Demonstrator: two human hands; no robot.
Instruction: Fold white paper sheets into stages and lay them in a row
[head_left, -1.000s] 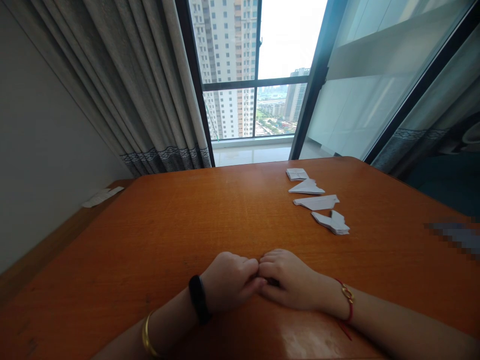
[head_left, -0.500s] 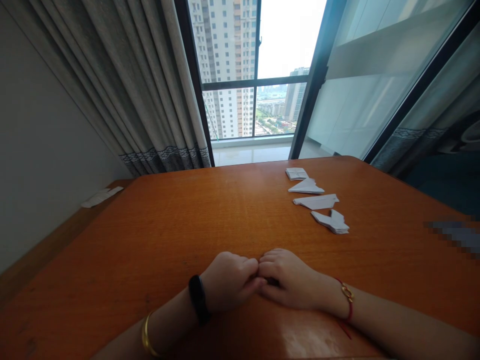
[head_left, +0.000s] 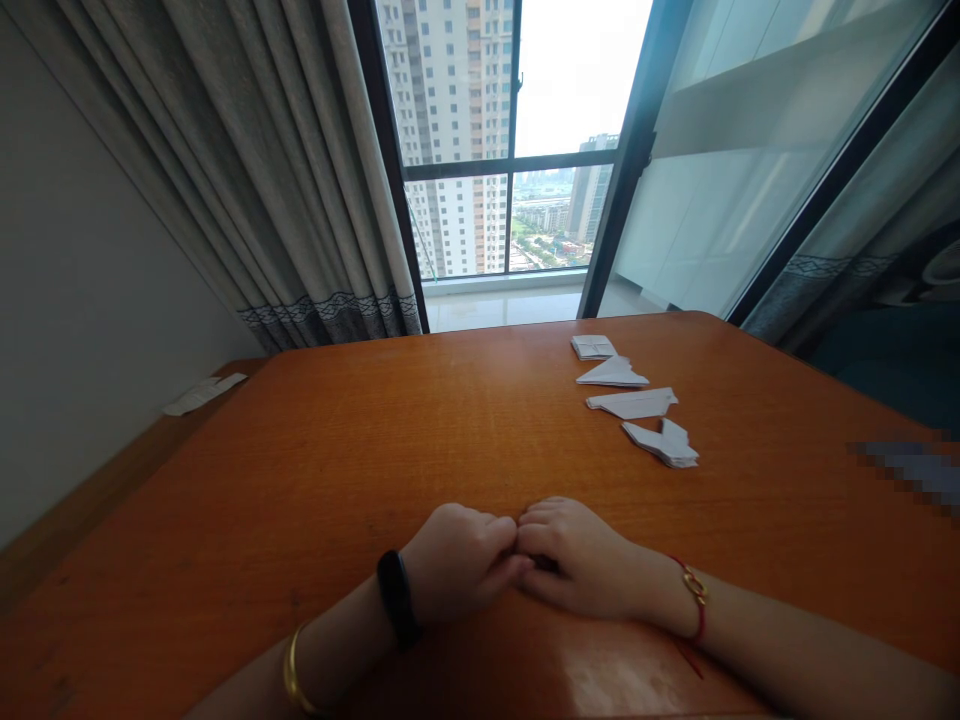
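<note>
Left hand (head_left: 459, 562), right hand (head_left: 581, 557) touching, curled, on orange-brown wooden worktop (head_left: 360, 450); palms hidden, cannot tell if clamped. Four folded white paper shapes (head_left: 634, 404) at hands' one o'clock. Rest best with loose fingers.

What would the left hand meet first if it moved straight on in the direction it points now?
The right hand: the left hand points straight at it, and the two appear to be touching, though overlap makes the exact contact hard to judge.
</note>
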